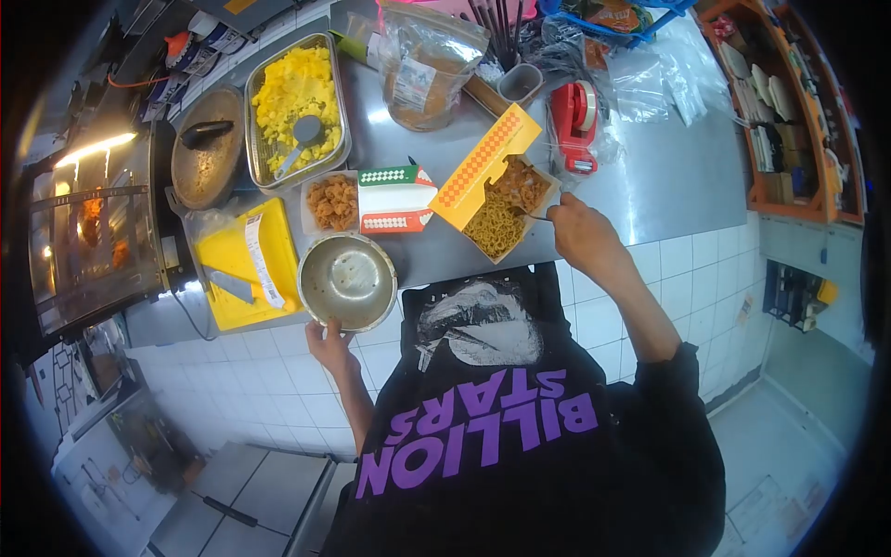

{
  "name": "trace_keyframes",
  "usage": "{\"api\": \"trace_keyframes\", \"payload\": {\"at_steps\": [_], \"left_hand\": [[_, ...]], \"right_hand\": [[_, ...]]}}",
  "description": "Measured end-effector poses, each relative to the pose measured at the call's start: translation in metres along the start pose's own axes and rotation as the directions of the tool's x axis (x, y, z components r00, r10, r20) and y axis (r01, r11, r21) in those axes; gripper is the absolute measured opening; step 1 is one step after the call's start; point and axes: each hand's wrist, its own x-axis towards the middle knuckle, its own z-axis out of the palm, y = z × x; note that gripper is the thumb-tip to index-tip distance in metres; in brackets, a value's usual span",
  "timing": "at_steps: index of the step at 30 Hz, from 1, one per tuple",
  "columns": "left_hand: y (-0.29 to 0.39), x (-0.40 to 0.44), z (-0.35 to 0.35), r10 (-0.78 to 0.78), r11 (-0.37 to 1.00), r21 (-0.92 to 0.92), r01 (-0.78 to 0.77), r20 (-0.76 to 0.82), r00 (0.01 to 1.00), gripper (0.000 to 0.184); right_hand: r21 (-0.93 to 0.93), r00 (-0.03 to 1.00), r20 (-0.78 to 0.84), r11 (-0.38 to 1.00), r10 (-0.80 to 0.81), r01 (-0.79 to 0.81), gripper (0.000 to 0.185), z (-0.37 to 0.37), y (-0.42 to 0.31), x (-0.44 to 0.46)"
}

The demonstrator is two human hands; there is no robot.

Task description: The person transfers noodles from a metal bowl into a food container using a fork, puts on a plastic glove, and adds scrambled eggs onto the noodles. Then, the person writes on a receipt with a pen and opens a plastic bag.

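Observation:
My left hand [332,345] grips the near rim of a round metal bowl [348,278], which is tilted and nearly empty, with a few specks inside. My right hand [587,232] is closed on the handle of a thin metal utensil [536,217]. Its tip reaches into a takeaway box, and I cannot tell whether it is a spoon or a fork. That box has an orange patterned lid [487,167] standing open; it holds noodles [495,227] and brown saucy pieces [522,186]. Left of it stands another open box [394,198] with fried pieces [332,201].
A metal tray [343,158] of yellow chunks with a scoop lies at the back left, beside a stone mortar [209,153]. A knife [229,284] rests on a yellow board [221,251]. A red tape dispenser [573,130] and a bag of brown powder [429,79] stand behind.

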Motion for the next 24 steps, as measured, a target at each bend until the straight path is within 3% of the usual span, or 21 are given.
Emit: {"api": "trace_keyframes", "payload": {"at_steps": [8,15,18,21,23,24], "left_hand": [[-0.001,0.000,0.006,-0.001,1.000,-0.027,0.001,-0.010,1.000,0.021],[0.000,0.001,0.008,-0.036,0.999,-0.026,0.036,-0.011,0.999,0.026],[0.002,0.001,0.008,-0.029,1.000,-0.010,0.029,-0.005,1.000,0.027],[0.000,0.001,0.006,-0.026,1.000,-0.007,0.026,-0.008,1.000,0.027],[-0.001,0.001,0.003,-0.024,1.000,-0.015,0.023,-0.013,1.000,0.027],[-0.001,0.001,0.003,-0.024,0.999,-0.028,0.024,-0.013,1.000,0.027]], "right_hand": [[-0.007,0.997,-0.069,0.999,0.034,-0.035,0.014,-0.029,-0.010,-0.008],[0.097,0.999,0.001,0.995,0.033,-0.033,0.016,-0.009,-0.010,0.006],[0.164,0.992,-0.120,0.985,-0.027,0.047,0.017,-0.006,-0.008,0.005],[0.183,0.997,-0.075,0.983,0.021,-0.007,0.018,-0.019,-0.013,-0.002],[0.048,0.993,0.105,0.997,0.061,-0.067,0.021,-0.028,-0.012,-0.012],[0.047,0.992,0.105,0.997,0.063,-0.068,0.021,-0.019,-0.007,-0.011]]}}
